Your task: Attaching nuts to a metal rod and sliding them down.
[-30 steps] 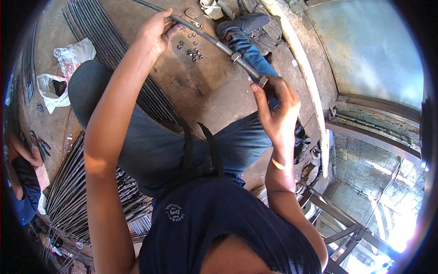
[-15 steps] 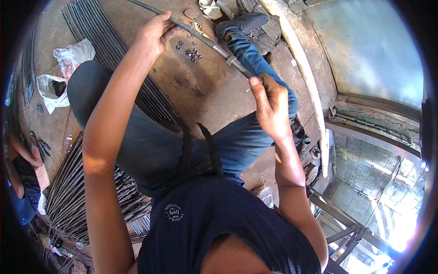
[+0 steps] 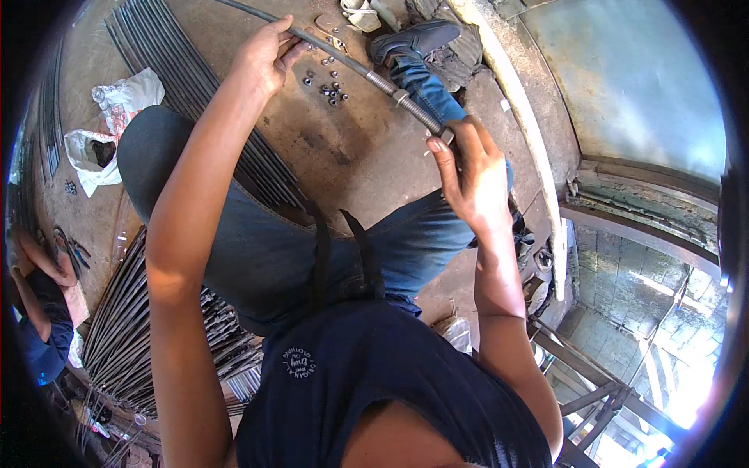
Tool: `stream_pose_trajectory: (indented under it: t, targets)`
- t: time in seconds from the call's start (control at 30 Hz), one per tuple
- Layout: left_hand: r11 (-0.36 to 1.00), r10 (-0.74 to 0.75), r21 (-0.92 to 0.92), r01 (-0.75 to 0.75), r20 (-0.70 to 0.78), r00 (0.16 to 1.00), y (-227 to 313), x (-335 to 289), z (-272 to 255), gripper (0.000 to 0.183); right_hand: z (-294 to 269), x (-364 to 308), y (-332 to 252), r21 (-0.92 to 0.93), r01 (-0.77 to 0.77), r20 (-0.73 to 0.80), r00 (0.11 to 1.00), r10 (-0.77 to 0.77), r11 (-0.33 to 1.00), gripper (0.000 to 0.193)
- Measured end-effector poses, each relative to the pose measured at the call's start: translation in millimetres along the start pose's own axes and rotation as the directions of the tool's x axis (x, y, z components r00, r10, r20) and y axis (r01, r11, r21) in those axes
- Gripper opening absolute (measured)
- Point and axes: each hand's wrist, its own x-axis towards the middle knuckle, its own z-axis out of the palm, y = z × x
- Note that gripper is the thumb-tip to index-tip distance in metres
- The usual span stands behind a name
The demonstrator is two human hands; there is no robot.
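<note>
A long dark metal rod (image 3: 343, 58) with a threaded end slants across the upper middle, from the upper left down to my right hand. My left hand (image 3: 265, 58) grips its plain shaft between thumb and fingers. One hex nut (image 3: 400, 96) sits partway along the threads. At the tip is a second hex nut (image 3: 447, 136), pinched between the thumb and fingers of my right hand (image 3: 477, 175). Several loose nuts (image 3: 334, 95) lie on the floor beyond the rod.
Rows of dark rods (image 3: 175, 58) lie to the left, with a heap of rods (image 3: 129, 327) nearer me. White bags (image 3: 140, 93) sit beside them. A pale pole (image 3: 530, 132) runs along the right. Another person (image 3: 47, 312) sits at the far left.
My right hand has shifted from the threaded part to the rod's tip, its fingers now more spread around a nut that shows there. My left hand keeps its hold, almost unmoved.
</note>
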Motion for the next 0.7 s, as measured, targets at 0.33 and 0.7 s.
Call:
stream_pose_trajectory:
  t: [0.33,0.7]
  targets:
    - [0.998,0.006,-0.056,-0.003,0.048,0.999,-8,23,-16,0.031,12,-4,-7,-0.004,0.082,-0.165,0.983,-0.081,0.997,0.026]
    - [0.999,0.024,-0.044,-0.02,0.083,0.996,-7,26,-17,0.036,10,-13,-3,0.847,-0.103,-0.216,0.83,0.514,0.522,0.03]
